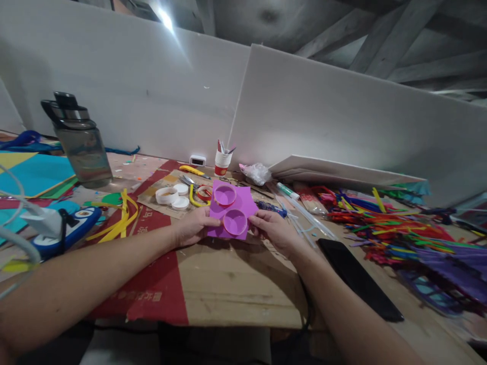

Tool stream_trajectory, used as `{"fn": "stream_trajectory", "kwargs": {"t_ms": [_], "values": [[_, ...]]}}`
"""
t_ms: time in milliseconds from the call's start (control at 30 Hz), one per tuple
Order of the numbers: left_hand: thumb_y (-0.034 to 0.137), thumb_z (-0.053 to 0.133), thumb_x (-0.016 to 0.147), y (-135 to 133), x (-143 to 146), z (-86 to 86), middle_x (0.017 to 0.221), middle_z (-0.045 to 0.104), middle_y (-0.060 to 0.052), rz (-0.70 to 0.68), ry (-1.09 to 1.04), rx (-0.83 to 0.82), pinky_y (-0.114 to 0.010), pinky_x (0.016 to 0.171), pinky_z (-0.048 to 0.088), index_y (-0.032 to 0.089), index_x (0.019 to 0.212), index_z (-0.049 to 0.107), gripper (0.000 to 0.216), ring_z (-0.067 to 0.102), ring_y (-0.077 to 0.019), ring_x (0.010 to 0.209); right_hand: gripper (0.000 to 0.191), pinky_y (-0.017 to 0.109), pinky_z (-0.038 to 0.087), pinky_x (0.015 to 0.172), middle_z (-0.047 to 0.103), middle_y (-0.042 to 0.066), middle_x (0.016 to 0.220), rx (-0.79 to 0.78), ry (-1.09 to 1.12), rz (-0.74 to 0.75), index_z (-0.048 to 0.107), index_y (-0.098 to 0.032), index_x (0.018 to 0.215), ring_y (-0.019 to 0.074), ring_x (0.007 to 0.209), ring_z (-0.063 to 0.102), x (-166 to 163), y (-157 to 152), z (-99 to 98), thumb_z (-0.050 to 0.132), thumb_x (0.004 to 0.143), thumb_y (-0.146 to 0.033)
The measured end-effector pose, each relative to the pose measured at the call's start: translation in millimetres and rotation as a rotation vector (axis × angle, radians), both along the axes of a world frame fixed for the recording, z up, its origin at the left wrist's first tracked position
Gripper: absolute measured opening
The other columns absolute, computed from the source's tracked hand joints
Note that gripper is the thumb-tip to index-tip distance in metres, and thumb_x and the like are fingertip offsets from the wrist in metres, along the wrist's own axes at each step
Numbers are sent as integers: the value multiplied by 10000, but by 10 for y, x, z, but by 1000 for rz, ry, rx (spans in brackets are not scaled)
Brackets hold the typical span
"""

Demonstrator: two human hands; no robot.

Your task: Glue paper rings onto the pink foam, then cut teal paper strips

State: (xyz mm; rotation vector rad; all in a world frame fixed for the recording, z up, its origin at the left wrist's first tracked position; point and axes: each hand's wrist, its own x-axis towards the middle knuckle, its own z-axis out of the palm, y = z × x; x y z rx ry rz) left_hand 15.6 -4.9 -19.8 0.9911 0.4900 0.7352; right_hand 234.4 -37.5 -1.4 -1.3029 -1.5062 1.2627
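Between my hands is a purple foam sheet [242,196], tilted up above the cardboard. Two round rings rest on its face, an upper ring [224,204] with a reddish edge and a lower ring [235,232] with a pinkish edge; purple shows inside both. My left hand [194,225] pinches the sheet's left side, its thumb by the lower ring. On the opposite side, my right hand [272,228] grips with thumb and fingers near the lower ring's right edge. Beyond the sheet lie white round lids [180,203], scissors [186,179] and a red ring [204,192].
A water bottle [81,142] stands at the back left, near a blue power strip [68,230] and yellow strips [124,218]. A paper cup [222,163] with pens is at the back. To the right lie a black phone [357,279], a glue stick [287,191] and colourful pipe cleaners [395,223].
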Motion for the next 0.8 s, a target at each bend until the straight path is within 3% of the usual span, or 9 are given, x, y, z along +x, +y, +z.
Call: {"fn": "stream_trajectory", "kwargs": {"t_ms": [200, 467, 633, 800], "values": [[172, 652, 786, 0, 23, 52, 1064, 697, -124, 112, -40, -55, -308, 827, 537, 112, 1059, 665, 280, 675, -177, 861, 323, 223, 258, 481, 501, -35, 529, 33, 29, -42, 549, -169, 626, 65, 476, 384, -40, -67, 62, 657, 713, -460], [126, 620, 806, 5, 111, 55, 925, 726, -86, 329, -17, -71, -285, 759, 543, 130, 1008, 667, 207, 676, -144, 736, 356, 228, 318, 509, 528, -25, 648, 0, 81, 0, 573, -178, 775, 84, 540, 434, -83, -70, 35, 644, 727, -524], [282, 684, 784, -39, 111, 42, 1016, 711, -104, 208, -39, 29, -313, 805, 528, 137, 1069, 649, 321, 673, -164, 817, 365, 227, 296, 511, 511, -35, 623, -20, 70, 15, 587, -161, 774, 72, 525, 387, -148, -114, 55, 707, 672, -490], [234, 796, 651, -63, 89, 6, 1115, 679, -127, 145, 59, 138, -340, 847, 503, 142, 1109, 644, 491, 660, -203, 911, 347, 234, 283, 508, 490, -42, 602, 20, 45, 21, 571, -162, 729, 72, 514, 377, -148, -119, 65, 699, 678, -481]]}}
